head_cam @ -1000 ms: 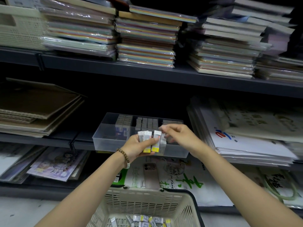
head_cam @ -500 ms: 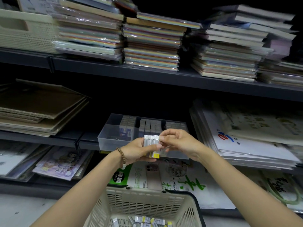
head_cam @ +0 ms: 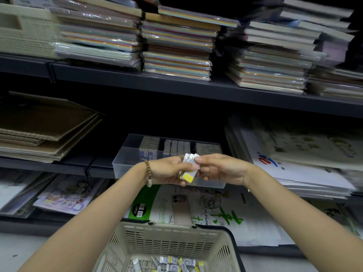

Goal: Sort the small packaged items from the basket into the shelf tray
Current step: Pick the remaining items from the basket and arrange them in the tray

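My left hand grips a small bundle of white-and-yellow packaged items in front of the clear shelf tray. My right hand pinches the right side of the same bundle with thumb and fingers. The tray sits on the middle shelf and holds rows of small grey packs standing in its back compartments. Below, at the frame's bottom, the beige slotted basket holds several more of the small packs on its floor.
Stacks of wrapped coloured paper fill the upper shelf above a dark shelf edge. Brown cardboard pads lie left of the tray, paper packs right of it. Sketch paper packs lie on the lower shelf behind the basket.
Both hands have come together on the bundle and squared it up; the packs were fanned out in the left hand a second ago. The view has shifted slightly.
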`<state>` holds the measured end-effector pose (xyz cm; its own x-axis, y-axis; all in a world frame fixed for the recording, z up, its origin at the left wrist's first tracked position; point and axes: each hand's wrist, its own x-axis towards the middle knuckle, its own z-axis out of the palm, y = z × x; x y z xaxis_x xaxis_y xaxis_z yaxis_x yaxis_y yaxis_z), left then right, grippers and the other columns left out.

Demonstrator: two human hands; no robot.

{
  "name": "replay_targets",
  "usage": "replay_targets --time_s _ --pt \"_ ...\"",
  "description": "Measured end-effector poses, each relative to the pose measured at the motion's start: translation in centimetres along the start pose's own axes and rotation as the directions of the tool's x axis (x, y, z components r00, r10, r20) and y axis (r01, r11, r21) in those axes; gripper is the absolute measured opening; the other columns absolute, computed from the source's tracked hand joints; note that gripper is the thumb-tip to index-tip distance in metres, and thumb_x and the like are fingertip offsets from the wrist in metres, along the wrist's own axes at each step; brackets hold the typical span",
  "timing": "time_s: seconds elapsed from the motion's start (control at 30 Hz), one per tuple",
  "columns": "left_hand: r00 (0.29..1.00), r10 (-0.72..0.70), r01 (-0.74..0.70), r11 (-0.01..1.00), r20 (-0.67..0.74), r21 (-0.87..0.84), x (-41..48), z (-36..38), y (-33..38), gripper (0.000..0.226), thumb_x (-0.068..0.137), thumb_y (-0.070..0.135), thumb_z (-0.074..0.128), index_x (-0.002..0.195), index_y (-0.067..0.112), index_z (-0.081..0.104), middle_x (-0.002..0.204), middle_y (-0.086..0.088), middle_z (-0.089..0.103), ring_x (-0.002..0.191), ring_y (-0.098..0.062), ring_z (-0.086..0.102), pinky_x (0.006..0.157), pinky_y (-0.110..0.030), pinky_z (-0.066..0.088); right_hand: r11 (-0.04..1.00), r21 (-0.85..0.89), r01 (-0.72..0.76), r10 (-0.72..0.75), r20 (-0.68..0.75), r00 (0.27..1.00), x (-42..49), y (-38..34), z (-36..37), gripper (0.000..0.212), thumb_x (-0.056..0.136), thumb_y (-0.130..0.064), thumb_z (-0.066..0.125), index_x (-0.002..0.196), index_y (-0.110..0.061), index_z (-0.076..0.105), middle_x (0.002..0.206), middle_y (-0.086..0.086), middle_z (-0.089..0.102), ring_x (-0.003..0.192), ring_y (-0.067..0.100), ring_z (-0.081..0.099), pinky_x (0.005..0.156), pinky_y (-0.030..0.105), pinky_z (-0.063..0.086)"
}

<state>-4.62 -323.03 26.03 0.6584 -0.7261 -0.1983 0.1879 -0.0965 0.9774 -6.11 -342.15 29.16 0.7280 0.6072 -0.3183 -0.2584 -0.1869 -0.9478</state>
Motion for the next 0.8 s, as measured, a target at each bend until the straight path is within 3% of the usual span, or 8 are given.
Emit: replay_targets --time_s 0.1,0.2,0.3,0.37,0.47,0.57,0.67,0.8 --pt "0.999 0.031 -0.034 0.995 -0.03 -0.096 0.9 0.4 0.4 0.051 0.075 0.051 0.057 0.113 0.017 0.058 0.089 0.003 0.069 0.081 -0.008 0.066 0.062 -0.015 0.051 0.996 0.062 0.059 -0.051 -0.127 0.991 0.1 0.5 -0.8 0.042 0.08 -0.038 0.06 0.11 -0.01 0.065 0.098 0.001 0.069 0.082 0.007 0.064 0.065 0.017 0.047" --pt "0.981 0.103 -0.109 0.994 -0.167 -0.025 1.7 0.2 0.3 0.043 0.084 0.054 0.046 0.108 0.02 0.058 0.092 -0.004 0.074 0.088 -0.014 0.07 0.069 -0.02 0.055 0.99 0.052 0.135 -0.114 -0.286 0.951 -0.2 0.7 -2.4 0.041 0.073 -0.039 0.065 0.102 -0.011 0.069 0.095 0.002 0.071 0.08 0.008 0.064 0.063 0.017 0.05" --pt "0.862 0.277 -0.181 0.951 -0.425 0.252 2.1 -0.9 -0.4 0.023 0.094 0.037 0.044 0.113 0.025 0.049 0.114 -0.007 0.065 0.087 -0.003 0.066 0.072 -0.017 0.054 0.984 -0.041 0.171 -0.172 -0.434 0.884 -0.5 0.8 -4.5 0.042 0.066 -0.043 0.071 0.094 -0.012 0.071 0.085 0.004 0.073 0.071 0.008 0.065 0.059 0.016 0.052" --pt "0.801 0.397 -0.139 0.851 -0.447 0.507 2.5 -2.0 -1.2 0.028 0.094 0.036 0.046 0.119 0.024 0.049 0.116 -0.001 0.062 0.103 -0.005 0.06 0.085 -0.017 0.049 0.973 -0.189 0.131 -0.209 -0.486 0.849 -0.5 0.9 -5.7 0.031 0.069 -0.04 0.074 0.091 -0.02 0.066 0.073 0.001 0.072 0.067 0.008 0.067 0.061 0.017 0.053" --pt "0.852 0.315 0.04 0.757 -0.418 0.652 3.0 -2.8 -2.5 0.048 0.093 0.044 0.045 0.129 0.013 0.051 0.125 -0.004 0.059 0.113 -0.013 0.056 0.096 -0.026 0.044 0.947 -0.32 0.038 -0.189 -0.455 0.87 0.2 1.4 -6.5 0.02 0.08 -0.029 0.072 0.094 -0.03 0.057 0.082 -0.001 0.072 0.077 0.012 0.071 0.07 0.023 0.057" --pt "0.904 0.189 0.127 0.737 -0.383 0.664 3.4 -2.6 -3.4 0.055 0.091 0.051 0.043 0.132 0.015 0.05 0.128 -0.003 0.059 0.103 -0.009 0.059 0.093 -0.027 0.046 0.904 -0.428 -0.017 -0.157 -0.367 0.917 1.3 2.3 -5.9 0.032 0.086 -0.02 0.067 0.115 -0.017 0.055 0.108 -0.005 0.062 0.087 0.003 0.068 0.067 0.016 0.055" --pt "0.928 0.127 0.162 0.712 -0.352 0.683 3.7 -2.6 -3.4 0.061 0.089 0.056 0.044 0.135 0.016 0.048 0.123 0.0 0.063 0.087 -0.001 0.063 0.091 -0.026 0.047 0.803 -0.586 -0.112 -0.188 -0.427 0.884 2.5 2.6 -5.1 0.058 0.085 -0.022 0.068 0.135 -0.004 0.043 0.124 0.004 0.052 0.107 0.009 0.056 0.074 0.012 0.05" --pt "0.932 0.097 0.179 0.716 -0.35 0.675 3.8 -2.6 -3.4 0.065 0.087 0.057 0.049 0.138 0.016 0.045 0.112 -0.002 0.068 0.073 0.014 0.057 0.083 -0.02 0.041 0.735 -0.65 -0.193 -0.227 -0.505 0.833 3.6 3.0 -4.5 0.06 0.082 -0.025 0.072 0.134 -0.005 0.047 0.128 0.01 0.055 0.118 0.022 0.053 0.093 0.024 0.043"
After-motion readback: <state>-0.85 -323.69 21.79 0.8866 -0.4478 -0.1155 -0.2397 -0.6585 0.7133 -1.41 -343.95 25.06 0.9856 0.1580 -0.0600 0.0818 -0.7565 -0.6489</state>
